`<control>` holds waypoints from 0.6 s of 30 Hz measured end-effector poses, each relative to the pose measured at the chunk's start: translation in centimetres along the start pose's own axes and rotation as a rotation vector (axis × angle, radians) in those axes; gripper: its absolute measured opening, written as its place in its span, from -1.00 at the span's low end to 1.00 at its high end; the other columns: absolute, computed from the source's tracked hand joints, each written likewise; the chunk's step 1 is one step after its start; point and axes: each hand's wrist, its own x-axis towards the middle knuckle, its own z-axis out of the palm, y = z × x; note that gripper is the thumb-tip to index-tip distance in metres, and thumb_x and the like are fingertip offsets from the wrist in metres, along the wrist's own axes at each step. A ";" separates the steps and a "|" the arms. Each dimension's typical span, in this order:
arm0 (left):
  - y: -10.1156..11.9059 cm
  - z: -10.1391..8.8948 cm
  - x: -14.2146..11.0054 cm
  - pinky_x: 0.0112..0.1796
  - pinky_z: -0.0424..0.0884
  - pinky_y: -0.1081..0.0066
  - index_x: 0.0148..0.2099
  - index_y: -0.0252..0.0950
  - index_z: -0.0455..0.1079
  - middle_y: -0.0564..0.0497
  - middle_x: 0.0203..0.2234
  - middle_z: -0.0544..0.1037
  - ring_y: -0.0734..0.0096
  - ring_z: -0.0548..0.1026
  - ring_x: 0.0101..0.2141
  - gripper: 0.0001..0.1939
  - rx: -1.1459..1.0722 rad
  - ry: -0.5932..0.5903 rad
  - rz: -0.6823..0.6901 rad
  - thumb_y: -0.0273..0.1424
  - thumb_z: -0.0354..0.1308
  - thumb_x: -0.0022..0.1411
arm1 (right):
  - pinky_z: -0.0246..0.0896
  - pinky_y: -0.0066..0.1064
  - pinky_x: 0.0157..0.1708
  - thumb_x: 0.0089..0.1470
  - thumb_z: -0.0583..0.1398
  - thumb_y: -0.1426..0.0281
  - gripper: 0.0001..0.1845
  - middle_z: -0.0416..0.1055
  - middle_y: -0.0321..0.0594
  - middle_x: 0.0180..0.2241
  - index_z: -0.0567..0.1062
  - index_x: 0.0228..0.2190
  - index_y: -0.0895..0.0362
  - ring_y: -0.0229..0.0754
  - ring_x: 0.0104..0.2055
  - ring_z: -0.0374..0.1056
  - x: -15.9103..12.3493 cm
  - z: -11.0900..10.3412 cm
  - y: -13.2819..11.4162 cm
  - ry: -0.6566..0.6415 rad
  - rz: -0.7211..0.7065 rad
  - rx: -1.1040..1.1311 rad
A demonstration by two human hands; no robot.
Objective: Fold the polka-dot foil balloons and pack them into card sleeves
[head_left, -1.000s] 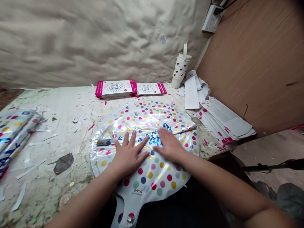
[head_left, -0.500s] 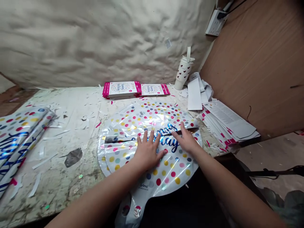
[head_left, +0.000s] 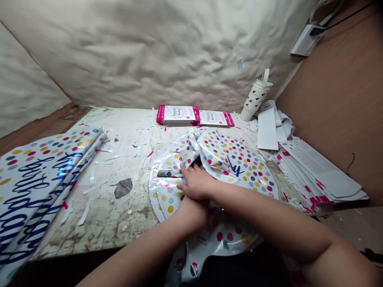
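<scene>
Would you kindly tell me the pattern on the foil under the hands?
The foil has multicoloured dots and blue lettering on white; head view.

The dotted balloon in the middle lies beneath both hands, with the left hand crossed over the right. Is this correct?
Not entirely: the head view shows the right hand crossed over the left hand. The dotted balloon in the middle does lie beneath both hands.

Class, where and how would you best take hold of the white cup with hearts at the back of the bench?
Probably by the raised handle of the white cup, coming from the front and above: the handle stands up from the lid, while the wall is behind and white papers lie close by on the right.
</scene>
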 end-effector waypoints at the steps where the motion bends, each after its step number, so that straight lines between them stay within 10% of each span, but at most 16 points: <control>1: -0.7 -0.8 -1.0 -0.12 0.35 0.32 -0.12 -0.21 0.40 -0.02 -0.15 0.47 0.29 0.43 -0.17 -0.78 -0.026 -0.023 0.020 -0.29 0.07 0.20 | -0.20 0.04 0.12 0.11 -0.05 0.09 -0.23 0.02 0.12 0.18 -0.09 0.21 0.26 0.21 0.23 -0.16 0.1 0.3 0.4 0.058 -0.011 -0.020; 6: -5.5 -5.9 -3.2 -0.43 0.32 0.43 -0.40 -0.27 0.40 0.03 -0.51 0.49 0.38 0.43 -0.47 -0.72 -0.179 0.086 -0.272 -0.31 -0.07 0.23 | 0.07 -0.03 -0.05 0.12 -0.04 0.13 -0.43 0.09 0.09 0.09 0.16 0.09 0.16 0.13 0.01 0.16 -0.4 2.6 1.5 0.260 -0.087 -0.161; 10: -8.5 -7.6 0.5 -0.35 0.32 0.44 -0.10 -0.25 0.36 0.02 -0.25 0.50 0.47 0.41 -0.47 -0.73 -0.257 0.366 -0.287 -0.29 -0.03 0.20 | 0.05 -0.02 -0.04 0.12 -0.03 0.11 -0.48 0.19 0.02 -0.01 0.25 0.00 0.18 0.10 -0.04 0.17 -0.7 3.7 1.6 0.343 -0.154 -0.203; 14: -8.7 -7.0 5.4 -0.25 0.30 0.42 -0.03 -0.22 0.31 0.00 -0.11 0.45 0.35 0.43 -0.29 -0.64 -0.271 0.145 -0.046 -0.31 0.08 0.08 | -0.07 0.00 0.04 0.11 -0.01 0.17 -0.43 0.18 0.10 0.02 0.20 0.06 0.27 0.13 0.07 0.06 -0.4 3.7 1.8 0.357 -0.204 -0.197; 18: -9.6 -6.9 6.5 -0.35 0.29 0.42 -0.22 -0.25 0.41 0.02 -0.41 0.51 0.29 0.43 -0.37 -0.69 -0.264 -0.032 -0.052 -0.27 0.20 -0.07 | -0.10 0.06 0.05 0.12 -0.03 0.15 -0.41 0.21 0.12 0.02 0.21 0.06 0.29 0.18 0.07 0.07 -0.4 3.6 1.9 0.346 -0.210 -0.202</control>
